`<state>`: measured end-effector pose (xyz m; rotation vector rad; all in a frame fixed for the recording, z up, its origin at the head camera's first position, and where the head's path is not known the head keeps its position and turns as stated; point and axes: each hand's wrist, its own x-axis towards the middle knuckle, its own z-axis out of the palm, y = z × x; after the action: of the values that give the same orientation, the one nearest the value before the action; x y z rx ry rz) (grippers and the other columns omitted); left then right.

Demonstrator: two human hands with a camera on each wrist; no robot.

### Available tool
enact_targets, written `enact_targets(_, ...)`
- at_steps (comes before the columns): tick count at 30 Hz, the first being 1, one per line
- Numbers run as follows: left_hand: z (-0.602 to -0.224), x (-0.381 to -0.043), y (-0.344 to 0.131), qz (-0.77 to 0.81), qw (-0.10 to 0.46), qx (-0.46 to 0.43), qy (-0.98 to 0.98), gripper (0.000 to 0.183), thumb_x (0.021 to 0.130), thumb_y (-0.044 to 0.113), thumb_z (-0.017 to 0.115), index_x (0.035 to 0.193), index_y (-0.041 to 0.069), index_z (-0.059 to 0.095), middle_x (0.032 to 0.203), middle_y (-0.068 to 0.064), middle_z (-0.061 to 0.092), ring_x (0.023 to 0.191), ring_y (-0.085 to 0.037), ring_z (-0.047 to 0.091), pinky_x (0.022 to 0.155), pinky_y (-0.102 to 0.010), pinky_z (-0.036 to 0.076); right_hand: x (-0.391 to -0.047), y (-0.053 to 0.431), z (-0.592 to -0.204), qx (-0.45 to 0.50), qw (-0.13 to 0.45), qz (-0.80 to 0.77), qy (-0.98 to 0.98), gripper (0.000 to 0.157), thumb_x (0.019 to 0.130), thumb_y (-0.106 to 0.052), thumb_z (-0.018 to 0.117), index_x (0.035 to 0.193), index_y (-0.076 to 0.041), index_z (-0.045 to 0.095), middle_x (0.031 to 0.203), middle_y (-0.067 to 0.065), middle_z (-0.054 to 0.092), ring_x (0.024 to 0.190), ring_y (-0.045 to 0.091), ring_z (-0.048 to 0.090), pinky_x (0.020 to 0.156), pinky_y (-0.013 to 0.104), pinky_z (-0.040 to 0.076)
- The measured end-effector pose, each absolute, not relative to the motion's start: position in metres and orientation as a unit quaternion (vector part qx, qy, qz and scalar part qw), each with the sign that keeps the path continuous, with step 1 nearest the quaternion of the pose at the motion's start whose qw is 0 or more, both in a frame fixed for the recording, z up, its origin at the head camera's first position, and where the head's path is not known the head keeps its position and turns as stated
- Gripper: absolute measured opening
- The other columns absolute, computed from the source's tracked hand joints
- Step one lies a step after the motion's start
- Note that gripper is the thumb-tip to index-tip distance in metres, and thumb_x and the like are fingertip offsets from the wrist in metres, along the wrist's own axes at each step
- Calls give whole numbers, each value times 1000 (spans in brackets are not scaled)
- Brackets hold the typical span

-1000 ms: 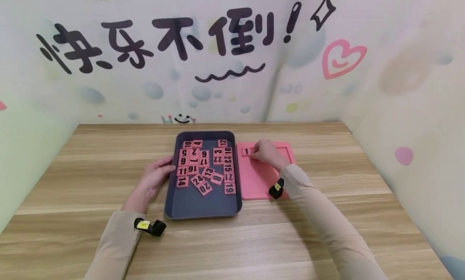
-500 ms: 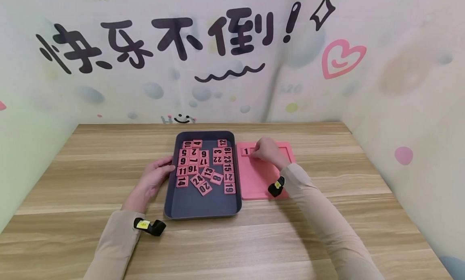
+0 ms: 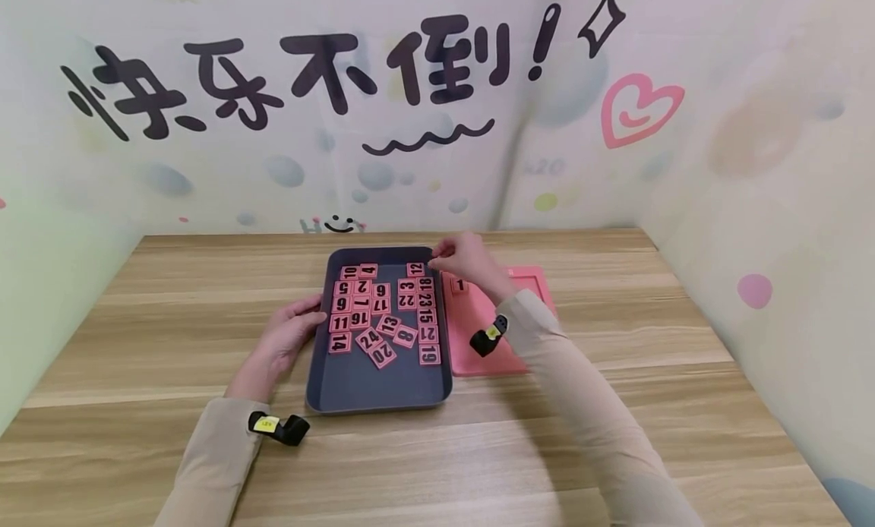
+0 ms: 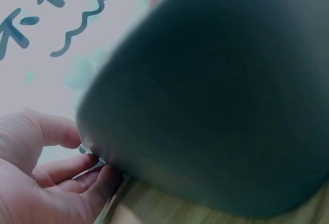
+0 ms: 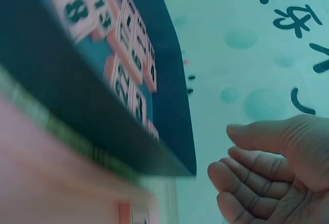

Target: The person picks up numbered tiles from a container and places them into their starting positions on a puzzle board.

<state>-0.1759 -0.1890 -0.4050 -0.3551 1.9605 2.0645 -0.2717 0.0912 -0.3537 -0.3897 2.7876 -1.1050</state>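
A dark grey tray holds several pink number tiles, among them 12, 2 and 20. My left hand pinches the tray's left rim; thumb and fingers meet that edge in the left wrist view. Over the tray's far right corner hovers my right hand, close to tile 12. Its fingers are loosely bent, and the right wrist view shows a gap below the thumb with nothing in it. The pink board lies against the tray's right side, tile 1 at its upper left.
Both tray and board lie on a wood-grain table. A printed white backdrop stands behind the table and continues along both sides. My right forearm crosses over part of the board.
My right hand has left the spot beside tile 1 on the board and moved left and away to the tray's far right corner. The left hand stays at the rim.
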Motion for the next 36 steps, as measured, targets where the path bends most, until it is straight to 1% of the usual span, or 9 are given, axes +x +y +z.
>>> enact_targets(6, -405, -175, -189, 712, 135, -123, 678, 55, 93, 0, 47, 145, -4, 26, 150, -20, 27, 135, -28, 29, 112, -37, 24, -274, 59, -357, -157, 89, -382, 906, 21, 84, -14, 71, 100, -2, 68, 92, 7, 66, 80, 17, 59, 68, 26, 51)
enact_targets(11, -405, -175, -189, 712, 133, -122, 679, 56, 93, -1, 47, 145, -4, 26, 149, -20, 28, 135, -29, 30, 111, -37, 25, -274, 39, -360, -178, 113, -405, 890, 24, 84, -12, 70, 105, 1, 67, 93, 7, 65, 79, 17, 58, 65, 24, 50)
enact_targets(19, -406, -174, -190, 712, 131, -120, 679, 55, 93, 0, 47, 145, -3, 27, 149, -20, 28, 135, -29, 30, 111, -37, 25, -275, 19, -370, -207, 128, -454, 857, 22, 84, -9, 71, 103, 1, 68, 92, 10, 67, 79, 16, 60, 62, 21, 47)
enact_targets(24, -406, -174, -191, 713, 129, -122, 678, 55, 93, 0, 48, 144, -3, 28, 149, -20, 29, 134, -29, 32, 111, -37, 26, -275, 11, -379, -201, 142, -481, 842, 22, 85, -7, 69, 105, 2, 68, 94, 10, 68, 81, 19, 61, 65, 24, 48)
enact_targets(29, -408, -175, -191, 714, 129, -124, 677, 55, 93, 0, 48, 144, -3, 28, 148, -20, 30, 133, -30, 32, 111, -36, 26, -277, 5, -389, -188, 158, -497, 832, 20, 85, -7, 68, 104, 0, 69, 93, 7, 70, 80, 16, 62, 67, 24, 50)
enact_targets(32, -408, -175, -191, 714, 130, -122, 677, 56, 93, 0, 48, 144, -3, 28, 148, -20, 29, 133, -30, 32, 111, -36, 27, -278, 1, -394, -171, 165, -508, 828, 20, 83, -5, 70, 103, -2, 70, 90, 6, 70, 77, 14, 62, 64, 22, 48)
enact_targets(36, -408, -175, -192, 716, 131, -120, 675, 56, 93, -1, 47, 144, -4, 27, 149, -20, 29, 133, -30, 32, 110, -35, 28, -280, -4, -399, -158, 161, -511, 830, 20, 81, -2, 71, 101, -2, 70, 89, 7, 70, 72, 13, 61, 59, 20, 46)
